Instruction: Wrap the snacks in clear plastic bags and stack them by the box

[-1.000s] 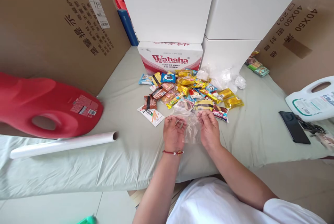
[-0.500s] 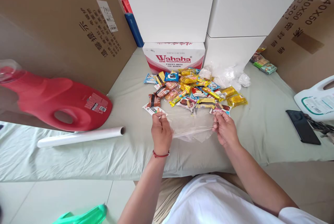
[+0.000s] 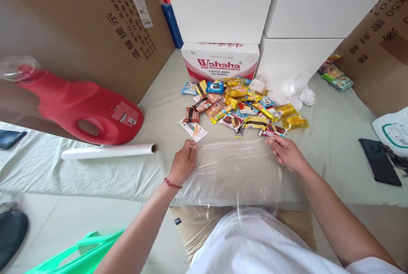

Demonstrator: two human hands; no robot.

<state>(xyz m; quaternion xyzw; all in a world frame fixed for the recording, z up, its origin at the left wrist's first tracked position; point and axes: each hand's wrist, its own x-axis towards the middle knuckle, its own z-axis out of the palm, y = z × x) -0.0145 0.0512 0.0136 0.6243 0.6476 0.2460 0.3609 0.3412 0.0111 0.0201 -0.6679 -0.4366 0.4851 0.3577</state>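
Note:
A clear plastic bag (image 3: 234, 172) is stretched wide between my two hands over the front edge of the pale green cloth (image 3: 153, 116). My left hand (image 3: 184, 163) pinches the bag's left top corner; a red bracelet is on that wrist. My right hand (image 3: 287, 152) pinches the right top corner. The bag hangs down toward my lap and looks empty. Just beyond my hands lies a pile of wrapped snacks (image 3: 239, 106) in yellow, blue, red and brown wrappers.
A roll of clear film (image 3: 108, 151) and a red detergent jug (image 3: 79, 106) lie at left. A Wahaha box (image 3: 219, 63) and white boxes stand behind. Crumpled plastic (image 3: 290, 89), a black phone (image 3: 379, 161) and a white jug (image 3: 393, 131) are at right. A green bag (image 3: 73, 252) is on the floor.
My hands have moved apart and toward me, pulling the crumpled bag out into a wide flat sheet. The view has shifted to the left.

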